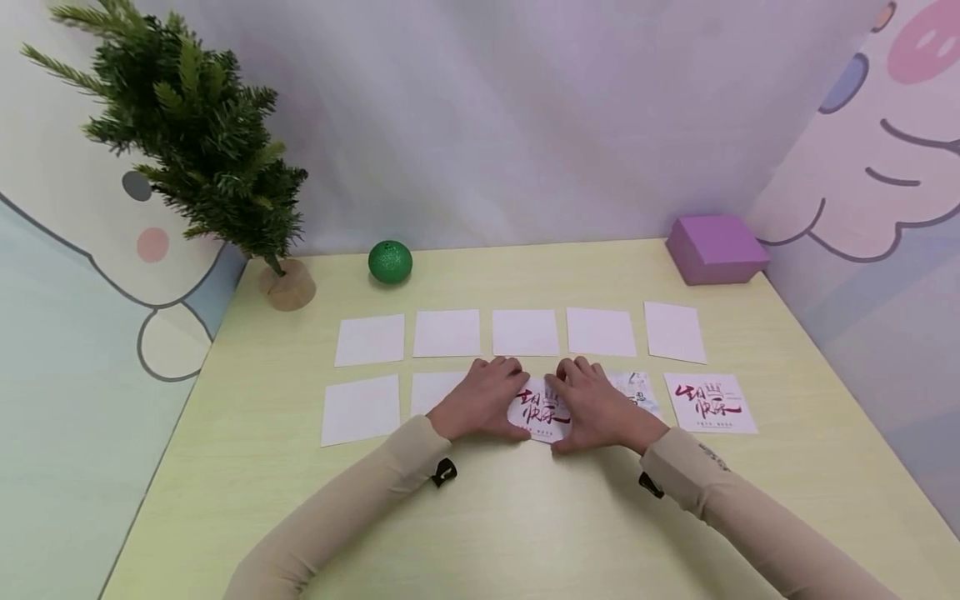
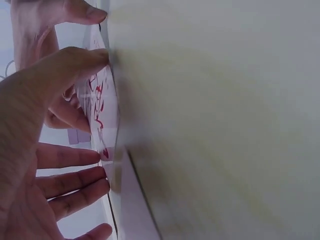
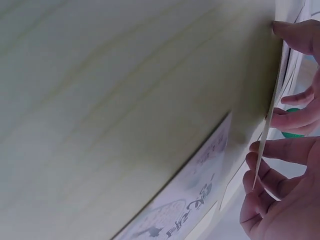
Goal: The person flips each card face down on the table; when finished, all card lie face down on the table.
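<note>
While both your hands meet over the middle of the front row, the red-script card (image 1: 542, 408) is between them, third from the left, above the pale table (image 1: 480, 533). Your left hand (image 1: 483, 400) grips its left side, the thumb at the near edge and the fingers curled to the far edge. Your right hand (image 1: 596, 408) grips the right side in the same way, its fingertips reaching the far edge. The card's writing reads upright from where you sit, so its top points toward the back wall, and its lower edge slants slightly down to the right. Your fingers cover both ends, so you cannot tell for certain which way its long axis runs.

Just to the right, partly under your right hand, is the grey-printed card (image 1: 636, 390); beyond it, the end card (image 1: 712, 404) carries similar red script, upright to you and looking wider than tall. Left of your hands are two blank cards (image 1: 362, 411), one partly covered. Five white cards (image 1: 525, 333) form the row behind. Farther back are the green ball (image 1: 390, 262) and the purple box (image 1: 717, 250).
</note>
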`<state>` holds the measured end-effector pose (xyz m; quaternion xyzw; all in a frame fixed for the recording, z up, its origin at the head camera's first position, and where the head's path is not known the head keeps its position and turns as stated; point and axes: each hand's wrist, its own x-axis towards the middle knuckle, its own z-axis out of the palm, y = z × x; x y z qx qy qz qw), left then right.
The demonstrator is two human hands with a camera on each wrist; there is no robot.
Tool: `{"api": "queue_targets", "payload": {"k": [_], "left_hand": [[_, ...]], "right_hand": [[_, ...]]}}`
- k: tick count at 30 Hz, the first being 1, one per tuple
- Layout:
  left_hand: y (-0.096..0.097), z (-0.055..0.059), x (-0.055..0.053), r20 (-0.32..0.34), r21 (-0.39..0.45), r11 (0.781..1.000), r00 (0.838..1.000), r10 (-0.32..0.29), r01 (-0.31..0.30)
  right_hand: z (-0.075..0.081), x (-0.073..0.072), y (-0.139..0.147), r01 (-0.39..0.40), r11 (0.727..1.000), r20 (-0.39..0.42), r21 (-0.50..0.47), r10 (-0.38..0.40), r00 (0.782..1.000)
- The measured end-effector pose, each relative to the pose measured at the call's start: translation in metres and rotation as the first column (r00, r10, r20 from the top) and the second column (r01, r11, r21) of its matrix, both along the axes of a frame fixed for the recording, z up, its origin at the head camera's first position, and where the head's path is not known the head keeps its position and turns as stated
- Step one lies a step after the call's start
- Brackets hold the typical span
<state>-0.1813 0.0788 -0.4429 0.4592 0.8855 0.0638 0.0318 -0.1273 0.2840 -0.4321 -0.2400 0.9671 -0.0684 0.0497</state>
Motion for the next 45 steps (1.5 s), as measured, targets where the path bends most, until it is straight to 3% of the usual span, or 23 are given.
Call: {"api": "queue_targets", "payload": {"k": [10, 17, 23, 28, 31, 34, 38, 40, 42, 45], "left_hand": [[0.006, 0.011, 0.002, -0.050, 0.074, 0.997, 0.999, -0.018, 0.021], [0.001, 0.019, -0.001, -0.013, 0.073, 0.997, 1.000, -0.005, 0.006], [-0.007, 0.025, -0.005, 0.091, 0.184, 0.982, 0.996, 0.018, -0.035], [-0.010, 0.026, -0.006, 0.146, 0.292, 0.956, 0.989, -0.010, -0.034], [-0.011, 0.026, -0.006, 0.175, 0.369, 0.929, 0.983, -0.050, -0.018], [-0.011, 0.025, -0.007, 0.226, 0.469, 0.883, 0.969, -0.098, -0.020], [-0.012, 0.025, -0.007, 0.318, 0.577, 0.813, 0.938, -0.138, -0.076], [-0.014, 0.025, -0.007, 0.337, 0.599, 0.795, 0.931, -0.138, -0.099], [-0.016, 0.025, -0.006, 0.328, 0.603, 0.791, 0.936, -0.128, -0.103], [-0.020, 0.023, -0.006, 0.264, 0.587, 0.805, 0.960, -0.093, -0.083]], "right_hand": [[0.006, -0.005, -0.004, -0.040, 0.992, -0.154, -0.119, 0.021, 0.988], [0.015, -0.005, -0.004, 0.005, 0.991, -0.104, -0.131, -0.019, 0.994], [0.023, -0.007, 0.004, 0.079, 0.978, -0.033, -0.194, -0.087, 0.996], [0.021, -0.007, 0.008, 0.087, 0.962, -0.007, -0.258, -0.092, 0.996], [0.017, -0.007, 0.008, 0.079, 0.953, 0.018, -0.292, -0.077, 0.997], [0.013, -0.008, 0.006, 0.071, 0.932, 0.060, -0.357, -0.053, 0.997], [0.011, -0.010, 0.004, 0.026, 0.873, 0.094, -0.487, 0.022, 0.995], [0.011, -0.011, 0.005, -0.011, 0.846, 0.086, -0.533, 0.067, 0.994], [0.011, -0.012, 0.006, -0.051, 0.829, 0.067, -0.557, 0.106, 0.992], [0.011, -0.013, 0.010, -0.096, 0.842, 0.027, -0.530, 0.130, 0.991]]}}
